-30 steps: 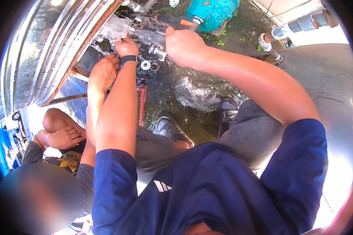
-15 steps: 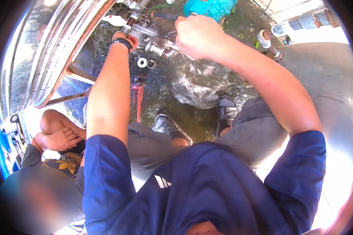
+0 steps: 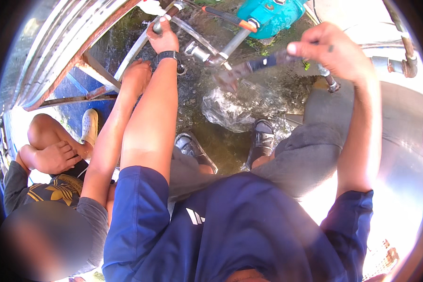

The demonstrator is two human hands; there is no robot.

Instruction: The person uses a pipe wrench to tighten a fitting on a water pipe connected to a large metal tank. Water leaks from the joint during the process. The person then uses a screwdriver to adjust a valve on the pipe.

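Observation:
My left hand (image 3: 163, 36) is closed round a short grey pipe (image 3: 158, 25) at the upper middle, thumb laid along it. Out to the right, my right hand (image 3: 336, 49) is raised and grips the end of a dark long-handled tool (image 3: 263, 63). Motion smears this tool, so its exact kind cannot be told; its reddish-brown head points left above the wet ground. Beneath that head lies clear crumpled plastic (image 3: 228, 108). Between my hands, a metal pipe tee (image 3: 216, 58) joins a grey pipe leading up to a teal pump (image 3: 270, 19).
A co-worker crouches at left, one hand (image 3: 138, 75) close to my left wrist. A black-and-orange tool (image 3: 230, 19) lies by the pump. Rusty metal framing (image 3: 96, 70) stands left; a rounded grey metal surface (image 3: 380, 103) and pipes (image 3: 399, 68) are at right.
My right hand has swung right, away from the fittings, now with the dark tool. My left hand has shifted slightly up and right. The co-worker's arm has reached in beside mine.

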